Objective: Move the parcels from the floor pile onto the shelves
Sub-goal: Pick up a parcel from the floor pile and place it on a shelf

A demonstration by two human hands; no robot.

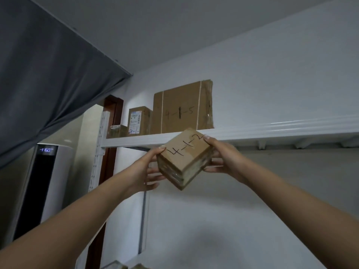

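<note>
Dim, flat indoor light. Soft glare streaks the white shelf (272, 131) edge, with shadow pooled underneath on the wall (272, 191). Everything looks slightly soft, and straight lines bow toward the edges.

A parcel storeroom or small depot. A white metal shelf (252, 131) against a plain white wall carries cardboard parcels (182, 107) hand-marked with codes like 4-1-5. At the far left, a wooden door frame (113, 117) stands beside it.
</note>
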